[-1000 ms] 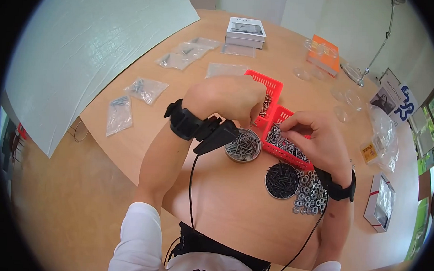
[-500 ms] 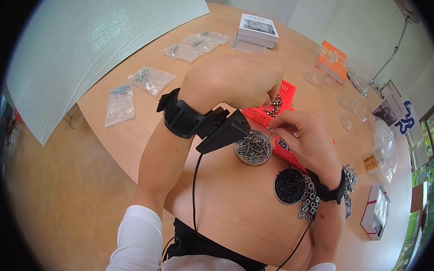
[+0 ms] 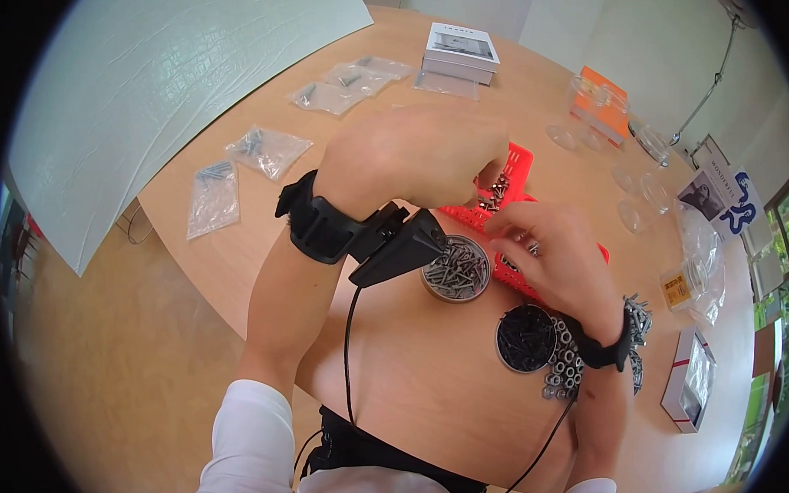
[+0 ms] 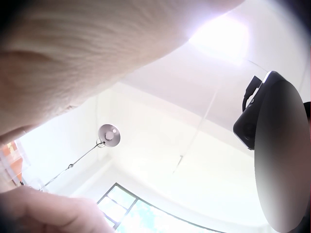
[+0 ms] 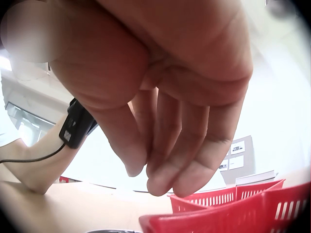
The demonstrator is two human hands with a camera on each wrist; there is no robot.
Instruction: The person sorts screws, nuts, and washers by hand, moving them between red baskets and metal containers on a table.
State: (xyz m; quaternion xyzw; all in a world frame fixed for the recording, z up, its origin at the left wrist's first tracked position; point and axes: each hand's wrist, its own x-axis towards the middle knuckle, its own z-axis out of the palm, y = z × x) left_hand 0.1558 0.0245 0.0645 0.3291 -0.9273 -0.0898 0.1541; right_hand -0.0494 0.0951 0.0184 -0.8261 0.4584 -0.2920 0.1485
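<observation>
In the head view my left hand (image 3: pixel 424 156) arches, wrist bent, over the near-left side of a red basket (image 3: pixel 521 164) of copper-coloured screws (image 3: pixel 495 194). Its fingertips point down at the basket, mostly hidden behind the hand, and I cannot tell whether they hold a screw. My right hand (image 3: pixel 551 248) is above a second red basket (image 3: pixel 525 288), covering most of it. The right wrist view shows its fingers (image 5: pixel 194 165) hanging loosely bent beside the thumb, nothing visible between them. Below the hands stands a round tin (image 3: pixel 454 296) of silver screws (image 3: pixel 457 268).
A round container of black screws (image 3: pixel 527 338) stands nearer my body, beside loose nuts (image 3: pixel 568 361). Silver bolts (image 3: pixel 638 320) lie past my right wrist. Clear bags (image 3: pixel 214 201) of hardware lie left; white boxes (image 3: pixel 459 53), clear round dishes (image 3: pixel 630 216) and a lamp stand farther back.
My right hand has moved from the silver-screw basket toward the round tin, and its thumb and fingertips now part slightly. My left hand stays bent over the copper-coloured screws. The view has shifted a little.
</observation>
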